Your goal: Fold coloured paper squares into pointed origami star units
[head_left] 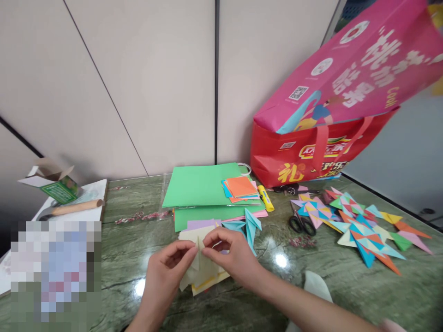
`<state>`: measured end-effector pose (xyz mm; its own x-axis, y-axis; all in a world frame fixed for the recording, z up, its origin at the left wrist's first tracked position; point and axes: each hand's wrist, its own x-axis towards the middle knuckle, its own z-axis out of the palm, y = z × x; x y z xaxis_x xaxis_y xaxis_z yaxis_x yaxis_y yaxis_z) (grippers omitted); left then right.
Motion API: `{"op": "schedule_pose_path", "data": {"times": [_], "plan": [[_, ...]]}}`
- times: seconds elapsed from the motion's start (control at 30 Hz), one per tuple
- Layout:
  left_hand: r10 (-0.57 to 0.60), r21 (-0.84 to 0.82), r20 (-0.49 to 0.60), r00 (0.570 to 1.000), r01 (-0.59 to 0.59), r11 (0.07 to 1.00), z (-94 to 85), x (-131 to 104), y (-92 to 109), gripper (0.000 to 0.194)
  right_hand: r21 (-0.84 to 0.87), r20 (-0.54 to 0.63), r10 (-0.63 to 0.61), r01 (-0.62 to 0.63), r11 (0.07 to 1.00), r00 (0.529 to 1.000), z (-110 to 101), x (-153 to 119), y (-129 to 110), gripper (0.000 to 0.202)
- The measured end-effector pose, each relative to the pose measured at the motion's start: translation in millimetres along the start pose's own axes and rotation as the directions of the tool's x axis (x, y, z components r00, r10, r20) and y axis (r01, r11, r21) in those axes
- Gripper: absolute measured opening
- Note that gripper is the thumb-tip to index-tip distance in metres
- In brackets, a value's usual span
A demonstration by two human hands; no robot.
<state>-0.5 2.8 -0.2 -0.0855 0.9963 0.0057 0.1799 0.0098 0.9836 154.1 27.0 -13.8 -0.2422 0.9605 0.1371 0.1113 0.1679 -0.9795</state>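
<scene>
A small pale cream folded paper (198, 251) is pinched between both hands, its narrow pointed top standing up between the fingertips. My left hand (170, 267) holds its left side with thumb and forefinger. On the right side, my right hand (230, 251) grips it the same way. Beneath lie loose cream and yellow sheets (207, 282), with a lilac sheet (202, 224) behind them. Light blue folded pieces (252, 226) rest just beyond my right hand. Finer creases of the held paper are too small to tell.
Green sheets (200, 184) carry small orange squares (242, 186). A yellow glue stick (266, 198), scissors (302, 223) and colourful folded stars (368, 237) lie right. A red bag (287, 157) stands behind. At left are an open box (60, 189) and a wooden-handled tool (78, 207).
</scene>
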Motion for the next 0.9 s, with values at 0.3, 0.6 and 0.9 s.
{"op": "schedule_pose_path", "data": {"times": [0.3, 0.6, 0.9], "plan": [[-0.004, -0.06, -0.044, 0.999, 0.001, 0.998, 3.1, 0.7, 1.5, 0.016, 0.001, -0.003, -0.003, 0.003, 1.0, 1.0, -1.1, 0.3, 1.6, 0.008], [-0.038, -0.022, 0.325, 0.945, 0.048, 0.999, 6.4, 0.2, 3.3, 0.016, 0.048, 0.042, 0.038, -0.04, 0.998, 0.998, -0.1, 0.4, 2.4, 0.004], [-0.007, 0.02, 0.306, 0.952, 0.001, 1.0, 9.3, -1.9, 3.6, 0.018, -0.07, 0.04, -0.005, 0.008, 0.998, 0.999, -2.4, -0.8, -1.3, 0.004]]}}
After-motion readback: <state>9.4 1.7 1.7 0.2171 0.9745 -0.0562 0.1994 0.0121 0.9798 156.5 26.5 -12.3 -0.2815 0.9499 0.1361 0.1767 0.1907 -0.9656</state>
